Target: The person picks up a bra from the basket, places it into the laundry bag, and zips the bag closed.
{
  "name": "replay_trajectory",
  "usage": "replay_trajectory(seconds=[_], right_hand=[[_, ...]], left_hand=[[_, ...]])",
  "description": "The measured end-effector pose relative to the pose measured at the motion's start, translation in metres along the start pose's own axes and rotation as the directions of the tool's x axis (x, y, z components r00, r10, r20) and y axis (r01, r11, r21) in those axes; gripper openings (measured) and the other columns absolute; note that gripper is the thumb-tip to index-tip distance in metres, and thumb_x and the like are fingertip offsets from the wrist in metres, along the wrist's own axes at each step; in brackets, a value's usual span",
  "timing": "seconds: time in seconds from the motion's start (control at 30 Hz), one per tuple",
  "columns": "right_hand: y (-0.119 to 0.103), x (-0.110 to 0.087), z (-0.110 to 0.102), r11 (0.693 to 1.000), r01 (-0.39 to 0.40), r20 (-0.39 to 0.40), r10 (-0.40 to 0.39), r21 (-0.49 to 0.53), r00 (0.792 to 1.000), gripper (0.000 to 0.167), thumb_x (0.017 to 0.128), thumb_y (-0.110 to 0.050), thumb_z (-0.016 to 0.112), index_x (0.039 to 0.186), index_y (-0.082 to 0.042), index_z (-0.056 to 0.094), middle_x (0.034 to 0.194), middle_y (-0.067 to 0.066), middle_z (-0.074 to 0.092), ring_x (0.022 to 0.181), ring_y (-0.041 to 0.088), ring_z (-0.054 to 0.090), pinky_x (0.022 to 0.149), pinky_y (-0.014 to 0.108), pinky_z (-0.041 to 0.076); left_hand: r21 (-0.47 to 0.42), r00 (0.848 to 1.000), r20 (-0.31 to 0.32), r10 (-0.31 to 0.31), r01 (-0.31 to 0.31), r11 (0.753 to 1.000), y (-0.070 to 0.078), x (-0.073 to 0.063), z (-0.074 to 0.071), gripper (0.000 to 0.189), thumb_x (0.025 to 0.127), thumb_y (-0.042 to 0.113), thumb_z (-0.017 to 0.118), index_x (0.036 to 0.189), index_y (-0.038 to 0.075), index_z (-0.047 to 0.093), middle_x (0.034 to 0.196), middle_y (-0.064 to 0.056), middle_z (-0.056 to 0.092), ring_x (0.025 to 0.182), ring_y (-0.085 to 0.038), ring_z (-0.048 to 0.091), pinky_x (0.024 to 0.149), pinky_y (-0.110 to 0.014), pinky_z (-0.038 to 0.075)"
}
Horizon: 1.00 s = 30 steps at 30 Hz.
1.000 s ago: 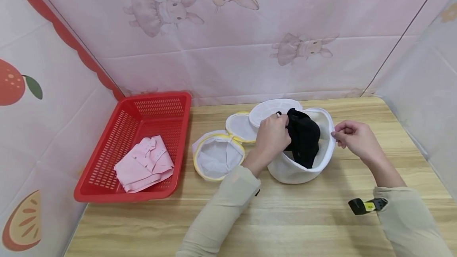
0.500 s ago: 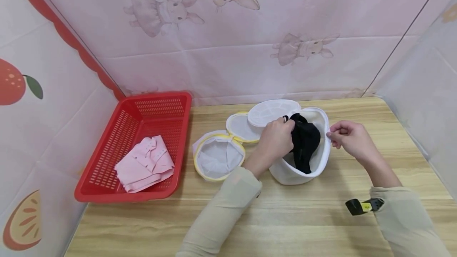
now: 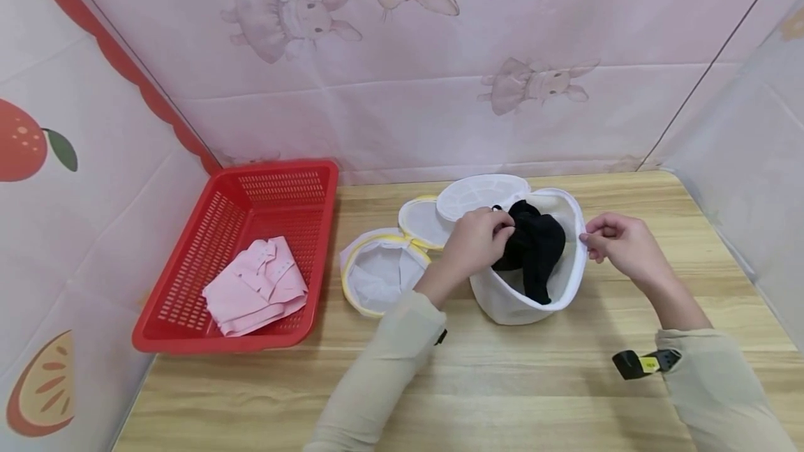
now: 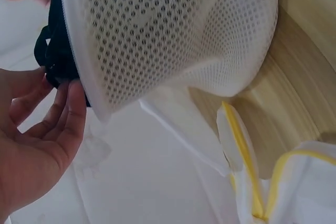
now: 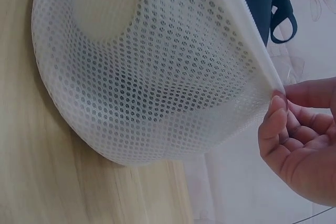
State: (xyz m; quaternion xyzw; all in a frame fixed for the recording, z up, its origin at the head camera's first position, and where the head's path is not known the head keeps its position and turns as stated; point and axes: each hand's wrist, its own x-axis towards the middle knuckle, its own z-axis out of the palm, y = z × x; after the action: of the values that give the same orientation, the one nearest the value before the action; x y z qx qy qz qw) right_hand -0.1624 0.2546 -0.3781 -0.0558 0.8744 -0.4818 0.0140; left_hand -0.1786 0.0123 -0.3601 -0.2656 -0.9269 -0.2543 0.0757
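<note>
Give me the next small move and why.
Probably, the left grip should tuck the black cloth deeper into the white bag: it pinches the cloth near the rim, a loop pokes past the rim, and the right grip pinches the rim.

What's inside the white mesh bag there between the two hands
A bunched black garment, pinched by the left hand, is mostly inside the white mesh bag. Some of the bag's inner wall shows; whatever lies beneath the garment is covered, so I can't tell.
</note>
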Motion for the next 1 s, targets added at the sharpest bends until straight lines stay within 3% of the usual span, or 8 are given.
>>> replay_trajectory(seconds=[0.13,0.23,0.37,0.53,0.6,0.73,0.87,1.0], right_hand=[[0.003,-0.001,-0.003,1.000,-0.009,0.002,0.009,-0.001,1.000,0.014,0.089,-0.002,0.054,0.093,0.011,0.054,0.065,0.004,0.058,0.055,0.011,0.053,0.049,0.024,0.047],[0.004,-0.001,-0.005,1.000,-0.017,0.002,0.017,-0.001,1.000,0.015,0.089,-0.002,0.054,0.093,0.012,0.054,0.065,0.004,0.057,0.055,0.011,0.053,0.050,0.024,0.048],[0.005,-0.002,-0.006,1.000,-0.022,0.004,0.022,0.003,1.000,0.015,0.089,-0.003,0.055,0.093,0.012,0.053,0.065,0.004,0.057,0.055,0.010,0.052,0.050,0.024,0.048],[0.006,-0.002,-0.006,1.000,-0.024,0.016,0.024,0.015,1.000,0.016,0.088,-0.002,0.055,0.092,0.013,0.052,0.064,0.003,0.056,0.054,0.009,0.051,0.049,0.024,0.048],[0.005,-0.002,-0.007,0.999,-0.032,0.029,0.031,0.023,0.999,0.017,0.088,-0.002,0.055,0.092,0.014,0.051,0.064,0.003,0.057,0.054,0.009,0.052,0.049,0.024,0.048],[0.001,-0.001,-0.012,0.999,-0.043,0.046,0.041,0.034,0.998,0.018,0.088,-0.003,0.055,0.093,0.014,0.051,0.066,0.001,0.059,0.054,0.009,0.052,0.049,0.024,0.048],[-0.012,0.003,-0.018,1.000,-0.011,0.054,0.010,0.022,0.999,0.019,0.088,-0.005,0.057,0.095,0.012,0.053,0.068,0.000,0.060,0.055,0.009,0.053,0.050,0.024,0.047],[-0.032,0.009,-0.020,0.999,0.046,0.091,-0.043,-0.024,0.995,0.022,0.087,-0.009,0.061,0.099,0.009,0.055,0.072,0.003,0.061,0.056,0.011,0.054,0.052,0.025,0.048]], left_hand=[[-0.105,0.992,-0.066,-0.112,0.105,0.989,-0.010,-0.003,-0.005,0.008,0.085,0.011,0.059,0.089,0.008,0.065,0.075,0.000,0.062,0.070,-0.011,0.056,0.064,-0.020,0.043],[-0.162,0.962,-0.061,-0.266,0.254,0.954,-0.016,-0.005,-0.007,0.008,0.085,0.012,0.059,0.089,0.006,0.064,0.074,0.000,0.063,0.071,-0.014,0.058,0.064,-0.024,0.044],[-0.189,0.895,0.059,-0.442,0.445,0.875,-0.023,-0.008,-0.006,0.012,0.084,0.018,0.063,0.089,0.007,0.064,0.079,0.001,0.065,0.077,-0.015,0.059,0.067,-0.024,0.045],[-0.331,0.839,0.233,-0.492,0.544,0.771,-0.026,-0.011,0.000,0.015,0.082,0.016,0.067,0.085,0.003,0.061,0.073,-0.002,0.065,0.059,-0.009,0.060,0.053,-0.017,0.043],[-0.390,0.832,0.262,-0.489,0.555,0.735,-0.025,-0.011,0.002,0.013,0.082,0.012,0.067,0.082,0.002,0.059,0.067,-0.002,0.063,0.051,-0.009,0.059,0.047,-0.016,0.042],[-0.453,0.829,0.266,-0.492,0.558,0.696,-0.022,-0.011,0.003,0.010,0.082,0.008,0.067,0.080,0.001,0.059,0.063,0.000,0.059,0.047,-0.006,0.055,0.045,-0.015,0.042],[-0.479,0.834,0.260,-0.487,0.549,0.685,-0.018,-0.010,0.002,0.008,0.082,0.005,0.067,0.083,0.000,0.060,0.067,-0.001,0.059,0.049,-0.007,0.056,0.047,-0.016,0.045],[-0.481,0.844,0.233,-0.483,0.532,0.697,-0.015,-0.010,0.000,0.007,0.081,0.004,0.067,0.083,0.000,0.061,0.068,-0.001,0.060,0.049,-0.007,0.056,0.049,-0.016,0.046]])
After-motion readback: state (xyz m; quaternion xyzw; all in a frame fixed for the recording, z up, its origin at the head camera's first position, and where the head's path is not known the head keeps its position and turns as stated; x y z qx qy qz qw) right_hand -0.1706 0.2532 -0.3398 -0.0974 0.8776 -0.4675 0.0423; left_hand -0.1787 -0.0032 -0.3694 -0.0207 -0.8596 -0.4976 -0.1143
